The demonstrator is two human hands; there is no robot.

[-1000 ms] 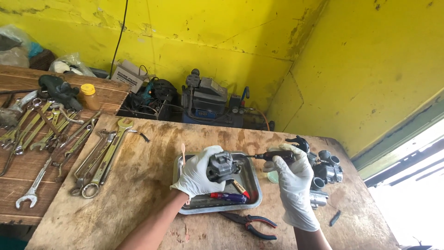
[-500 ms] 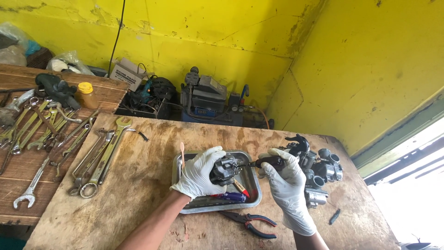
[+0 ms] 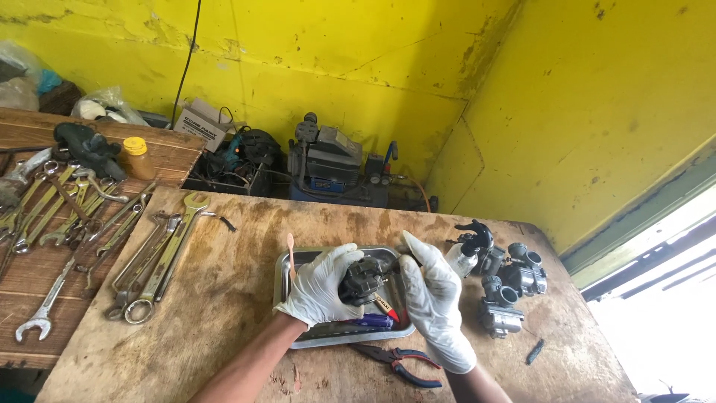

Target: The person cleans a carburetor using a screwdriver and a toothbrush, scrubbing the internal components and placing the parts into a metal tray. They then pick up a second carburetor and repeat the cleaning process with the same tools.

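Now right hand (image 3: 432, 295) shifted left against the carburetor (image 3: 365, 276), grip unclear, left hand (image 3: 322, 287) still grasping it.

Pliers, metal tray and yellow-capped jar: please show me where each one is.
pliers (image 3: 406, 363), head view, on the handles.
metal tray (image 3: 283, 280), head view, on the left rim.
yellow-capped jar (image 3: 137, 158), head view, on the body.

One tray (image 3: 287, 263), one pliers (image 3: 399, 360), two gloved hands (image 3: 322, 287).

Wrenches (image 3: 153, 261), pliers (image 3: 397, 361), perhaps a compressor (image 3: 332, 163).
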